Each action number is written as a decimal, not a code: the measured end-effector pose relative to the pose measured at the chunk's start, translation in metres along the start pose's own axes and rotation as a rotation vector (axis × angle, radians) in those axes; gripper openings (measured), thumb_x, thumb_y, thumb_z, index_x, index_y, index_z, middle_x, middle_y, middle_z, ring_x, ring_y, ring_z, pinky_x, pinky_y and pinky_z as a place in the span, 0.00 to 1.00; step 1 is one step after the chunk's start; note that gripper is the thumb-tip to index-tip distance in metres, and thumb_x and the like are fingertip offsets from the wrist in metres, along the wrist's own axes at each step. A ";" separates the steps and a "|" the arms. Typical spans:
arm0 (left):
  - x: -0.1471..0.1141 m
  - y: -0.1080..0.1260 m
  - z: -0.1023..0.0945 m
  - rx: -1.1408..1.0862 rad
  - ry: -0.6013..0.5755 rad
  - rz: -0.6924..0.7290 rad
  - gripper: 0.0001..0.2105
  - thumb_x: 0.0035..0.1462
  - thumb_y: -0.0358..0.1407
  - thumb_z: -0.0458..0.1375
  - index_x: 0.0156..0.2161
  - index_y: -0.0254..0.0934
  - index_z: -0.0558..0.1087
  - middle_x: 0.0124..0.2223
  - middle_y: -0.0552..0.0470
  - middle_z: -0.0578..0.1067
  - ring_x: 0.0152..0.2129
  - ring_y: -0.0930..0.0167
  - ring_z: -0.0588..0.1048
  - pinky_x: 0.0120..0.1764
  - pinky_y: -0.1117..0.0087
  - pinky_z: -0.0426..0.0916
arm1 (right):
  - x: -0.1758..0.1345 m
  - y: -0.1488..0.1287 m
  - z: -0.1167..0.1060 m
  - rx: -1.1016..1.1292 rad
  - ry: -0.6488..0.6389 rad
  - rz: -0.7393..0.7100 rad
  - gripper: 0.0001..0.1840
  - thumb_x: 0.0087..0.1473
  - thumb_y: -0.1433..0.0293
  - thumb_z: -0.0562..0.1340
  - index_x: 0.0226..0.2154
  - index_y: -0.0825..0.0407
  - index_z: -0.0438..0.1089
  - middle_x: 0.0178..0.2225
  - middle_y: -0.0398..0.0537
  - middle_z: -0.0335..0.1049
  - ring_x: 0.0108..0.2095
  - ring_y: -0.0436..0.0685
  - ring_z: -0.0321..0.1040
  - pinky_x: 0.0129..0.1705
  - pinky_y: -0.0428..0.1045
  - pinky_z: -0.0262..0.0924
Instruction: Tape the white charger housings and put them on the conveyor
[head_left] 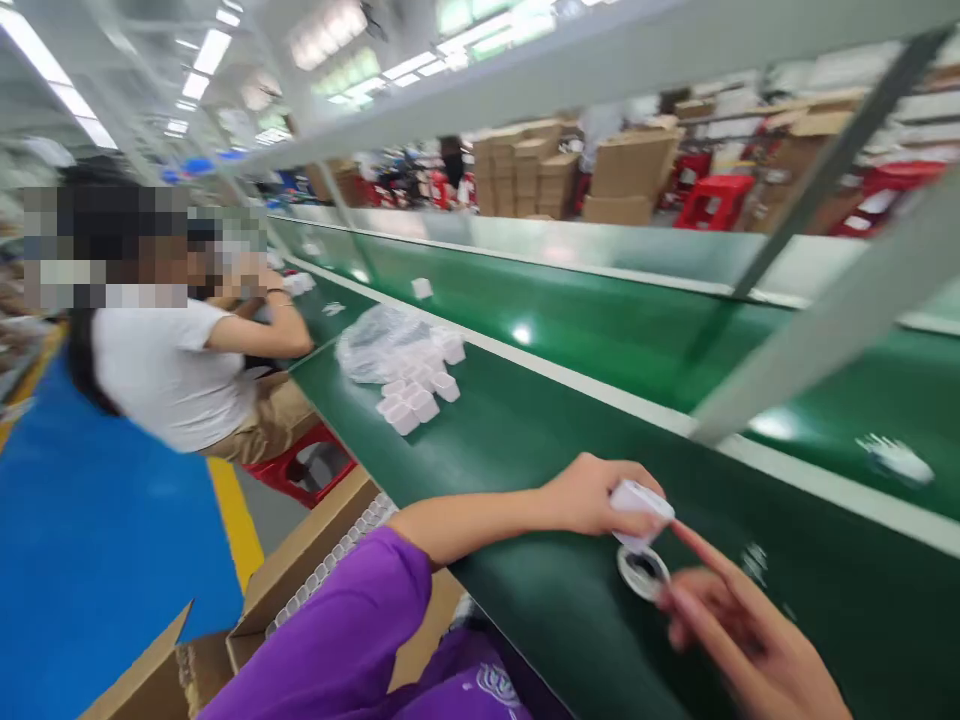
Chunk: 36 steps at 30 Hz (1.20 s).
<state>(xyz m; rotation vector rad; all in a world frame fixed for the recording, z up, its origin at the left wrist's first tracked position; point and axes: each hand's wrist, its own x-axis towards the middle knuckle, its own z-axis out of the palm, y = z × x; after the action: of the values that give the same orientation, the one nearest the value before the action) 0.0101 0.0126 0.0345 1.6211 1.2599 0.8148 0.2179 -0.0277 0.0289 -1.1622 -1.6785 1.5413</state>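
My left hand (596,495) is closed around a small white plastic case (641,508), held just above the green work surface. The extended index finger of my right hand (750,620) touches the right end of that case. Its thumb is apart from the index finger and reaches the edge of a white ring (628,572) that looks like a roll of tape, under the case. The other right fingers are curled and blurred, and I cannot see anything held in them.
A cluster of white plastic cases (405,400) stands beside a clear plastic bag (367,345) on the bench (517,420). A cardboard box (281,565) with rows of white pieces sits below at left. A co-worker (165,370) sits further along. A slanted post (810,330) rises at right.
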 end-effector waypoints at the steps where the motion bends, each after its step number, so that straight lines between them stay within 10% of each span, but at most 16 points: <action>1: -0.002 0.000 0.004 -0.086 -0.018 0.033 0.16 0.48 0.42 0.62 0.41 0.35 0.75 0.35 0.52 0.78 0.29 0.73 0.74 0.32 0.75 0.67 | 0.002 -0.004 0.001 0.000 0.051 -0.076 0.28 0.55 0.52 0.61 0.55 0.45 0.66 0.28 0.47 0.71 0.25 0.56 0.70 0.36 0.54 0.70; 8: -0.008 -0.001 0.023 -0.339 -0.128 0.082 0.23 0.50 0.55 0.60 0.35 0.33 0.73 0.28 0.49 0.77 0.22 0.71 0.73 0.25 0.72 0.66 | 0.014 -0.011 -0.003 0.131 0.148 -0.348 0.13 0.58 0.61 0.63 0.40 0.51 0.75 0.29 0.44 0.72 0.25 0.48 0.70 0.29 0.45 0.69; 36: -0.011 0.007 0.019 -0.065 0.004 0.355 0.17 0.55 0.49 0.58 0.32 0.34 0.73 0.25 0.50 0.77 0.18 0.73 0.73 0.20 0.75 0.66 | 0.009 -0.011 0.007 0.243 0.164 -0.368 0.05 0.56 0.70 0.64 0.36 0.51 0.77 0.30 0.44 0.75 0.27 0.49 0.74 0.30 0.43 0.72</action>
<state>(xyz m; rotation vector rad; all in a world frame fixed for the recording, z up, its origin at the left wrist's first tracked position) 0.0262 -0.0032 0.0339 1.8166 0.9481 1.0635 0.2055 -0.0226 0.0367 -0.7802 -1.4529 1.3347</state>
